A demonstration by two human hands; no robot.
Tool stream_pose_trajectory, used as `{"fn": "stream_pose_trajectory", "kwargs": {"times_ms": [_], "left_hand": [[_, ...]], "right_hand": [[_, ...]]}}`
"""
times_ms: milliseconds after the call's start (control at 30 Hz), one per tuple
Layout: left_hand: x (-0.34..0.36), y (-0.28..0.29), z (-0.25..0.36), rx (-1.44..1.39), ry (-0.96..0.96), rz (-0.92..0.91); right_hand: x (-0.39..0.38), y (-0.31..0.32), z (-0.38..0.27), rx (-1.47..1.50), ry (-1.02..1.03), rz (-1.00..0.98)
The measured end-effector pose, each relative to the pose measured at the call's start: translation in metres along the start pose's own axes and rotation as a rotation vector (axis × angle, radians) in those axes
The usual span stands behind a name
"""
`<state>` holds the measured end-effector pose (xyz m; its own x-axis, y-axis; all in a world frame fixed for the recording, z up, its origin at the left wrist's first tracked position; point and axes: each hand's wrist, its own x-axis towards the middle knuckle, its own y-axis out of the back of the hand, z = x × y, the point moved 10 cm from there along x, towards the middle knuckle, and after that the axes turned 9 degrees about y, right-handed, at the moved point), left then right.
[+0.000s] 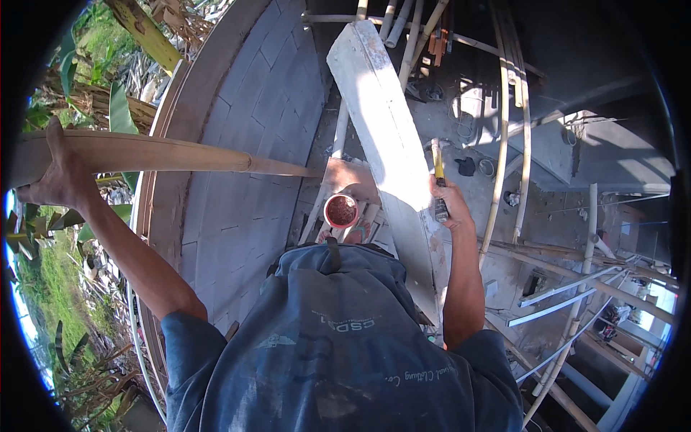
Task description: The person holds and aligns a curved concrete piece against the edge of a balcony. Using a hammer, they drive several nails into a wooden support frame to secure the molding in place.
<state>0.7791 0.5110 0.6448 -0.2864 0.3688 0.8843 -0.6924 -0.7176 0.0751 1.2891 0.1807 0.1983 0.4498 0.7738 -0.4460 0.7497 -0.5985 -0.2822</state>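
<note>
Slim yellow-and-black hand tool [439, 170] is clamped in my right grip [455, 205], just beside the right edge of the long, whitish concrete beam [392, 137], its yellow part pointing away from me. My fingers wrap its dark lower part; whether they also touch the beam, I cannot tell. My left grip [54, 169], well left of the beam, lies across a thick, pale tan bamboo pole [180, 153], digits showing at both its edges; how tightly they close, I cannot tell. The pole runs from there toward the beam. Just left of the beam stands a round red bucket [340, 226] holding a brownish, grainy mix, near a flat brown board [351, 176]. Farther left of the beam rises a grey block wall [252, 93], with green plants [57, 281] beyond it. Right of the beam are slender bamboo poles [500, 144].
</note>
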Motion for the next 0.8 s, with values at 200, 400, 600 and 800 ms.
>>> {"fn": "stream_pose_trajectory", "kwargs": {"times_ms": [200, 400, 600, 800], "left_hand": [[0.000, 0.001, 0.015, -0.073, -0.123, -0.070], [-0.006, 0.008, 0.021, 0.025, -0.157, 0.000], [-0.019, 0.007, 0.026, 0.040, -0.007, 0.045], [-0.016, 0.010, 0.026, 0.173, -0.076, 0.071]], "right_hand": [[0.019, 0.003, -0.007, -0.085, 0.062, 0.034], [0.016, 0.025, -0.008, -0.227, 0.067, 0.130], [-0.002, 0.045, -0.008, -0.309, 0.055, 0.186], [-0.007, 0.053, -0.013, -0.369, 0.069, 0.185]]}}
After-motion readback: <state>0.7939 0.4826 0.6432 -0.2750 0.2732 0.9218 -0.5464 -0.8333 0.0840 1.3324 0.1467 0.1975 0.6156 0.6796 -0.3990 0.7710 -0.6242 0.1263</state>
